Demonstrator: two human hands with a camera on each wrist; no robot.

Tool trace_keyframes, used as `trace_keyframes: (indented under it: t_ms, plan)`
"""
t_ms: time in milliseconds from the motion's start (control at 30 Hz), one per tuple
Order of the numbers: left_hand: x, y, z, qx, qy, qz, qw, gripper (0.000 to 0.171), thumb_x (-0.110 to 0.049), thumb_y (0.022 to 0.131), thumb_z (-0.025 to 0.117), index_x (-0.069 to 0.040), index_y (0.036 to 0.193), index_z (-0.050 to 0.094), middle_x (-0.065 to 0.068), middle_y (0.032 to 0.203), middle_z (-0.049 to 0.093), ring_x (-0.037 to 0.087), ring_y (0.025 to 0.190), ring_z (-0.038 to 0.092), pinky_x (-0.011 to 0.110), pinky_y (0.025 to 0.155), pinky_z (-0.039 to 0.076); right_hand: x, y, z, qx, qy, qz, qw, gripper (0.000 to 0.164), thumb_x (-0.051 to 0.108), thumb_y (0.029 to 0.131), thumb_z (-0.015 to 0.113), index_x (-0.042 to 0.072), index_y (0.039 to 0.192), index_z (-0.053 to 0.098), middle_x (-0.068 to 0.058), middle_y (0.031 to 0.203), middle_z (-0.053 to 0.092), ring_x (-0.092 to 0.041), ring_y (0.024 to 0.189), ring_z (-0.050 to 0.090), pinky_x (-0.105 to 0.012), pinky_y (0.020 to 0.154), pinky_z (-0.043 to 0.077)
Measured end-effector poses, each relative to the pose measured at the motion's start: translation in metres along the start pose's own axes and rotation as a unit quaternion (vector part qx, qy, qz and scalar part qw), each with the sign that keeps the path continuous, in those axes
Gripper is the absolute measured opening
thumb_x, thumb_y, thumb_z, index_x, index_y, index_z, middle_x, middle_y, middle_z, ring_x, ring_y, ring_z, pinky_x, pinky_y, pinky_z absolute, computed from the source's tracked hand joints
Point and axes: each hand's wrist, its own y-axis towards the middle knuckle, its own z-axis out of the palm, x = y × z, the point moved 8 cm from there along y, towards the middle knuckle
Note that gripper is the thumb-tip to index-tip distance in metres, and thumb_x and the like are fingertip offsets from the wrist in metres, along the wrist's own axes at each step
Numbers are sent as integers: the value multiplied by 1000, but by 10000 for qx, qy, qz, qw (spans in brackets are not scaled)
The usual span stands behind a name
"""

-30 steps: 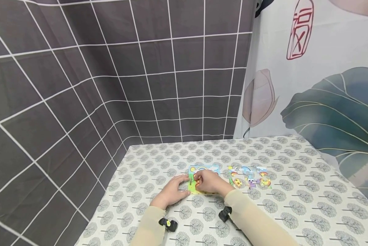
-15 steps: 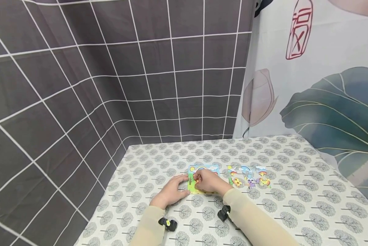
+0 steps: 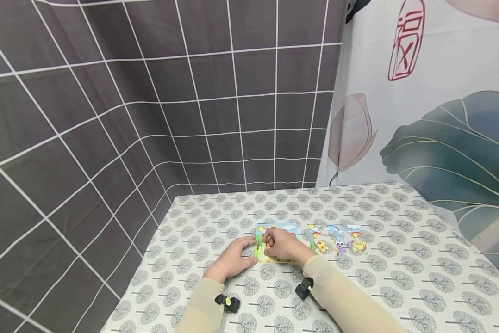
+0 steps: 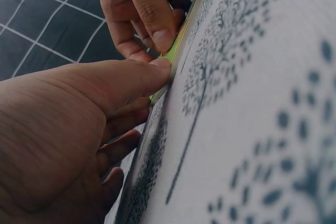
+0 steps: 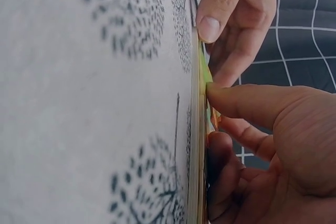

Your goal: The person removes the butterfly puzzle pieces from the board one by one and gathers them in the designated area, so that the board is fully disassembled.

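Observation:
A thin puzzle board (image 3: 259, 255) with a sun, rainbow and green ground lies on the table. My left hand (image 3: 231, 260) rests at its left side, fingers fairly straight and thumb touching the near left corner. Over the board's middle, my right hand (image 3: 286, 245) has thumb and fingers curled round a small orange puzzle piece (image 5: 214, 120), low against the surface. The right hand hides much of the board and most of that piece. In the left wrist view, the board's green edge (image 4: 170, 52) shows between both hands.
Several loose puzzle pieces (image 3: 340, 248) lie in a group right of the board, with yellow, purple and blue parts. The table (image 3: 391, 273) wears a tree-print cloth. A dark checked curtain (image 3: 253, 115) hangs behind and left; a white floral one (image 3: 362, 60) hangs at the right.
My right hand's fingers have shifted slightly over the board, and less of the orange-red piece shows between them. The left hand and the loose pieces look unmoved.

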Motion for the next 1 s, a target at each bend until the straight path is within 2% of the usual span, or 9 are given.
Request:
trace_keyframes:
  t_ms: [167,333,500,733,1000]
  plan:
    - [0,0,0,-6,-39,-22,10000,54,-29,95,78,-14,144,62,-2,158,51,26,149,40,50,125,31,-1,-1,-2,-11,114,-1,9999,26,5,86,82,14,104,66,0,80,58,-16,69,52,-31,63,46]
    - [-2,0,-1,-31,-43,-2,10000,54,-28,95,78,-13,144,62,-1,157,51,26,149,41,49,125,32,-1,-1,-4,-84,-53,47,9999,29,-2,83,79,14,104,67,0,82,58,-16,70,52,-31,64,46]
    - [-3,0,-2,-39,-5,33,10000,54,-28,95,78,-13,144,62,0,157,52,26,149,41,49,125,32,2,-2,-5,-146,-339,32,9993,29,-1,82,80,14,105,69,2,81,58,-15,69,52,-31,65,46]
    - [-3,0,-2,-16,32,26,10000,55,-28,94,78,-13,145,62,-1,157,51,27,149,41,49,125,31,7,-3,-8,-201,-747,-74,9970,25,9,88,83,13,109,71,5,77,59,-11,67,54,-30,65,48]
    - [-2,-1,-1,7,-51,-31,10000,55,-29,94,78,-13,145,61,-2,158,50,26,150,40,50,125,31,8,-6,-7,-148,-690,-63,9975,24,8,89,82,11,109,70,4,78,59,-11,70,54,-30,67,49]
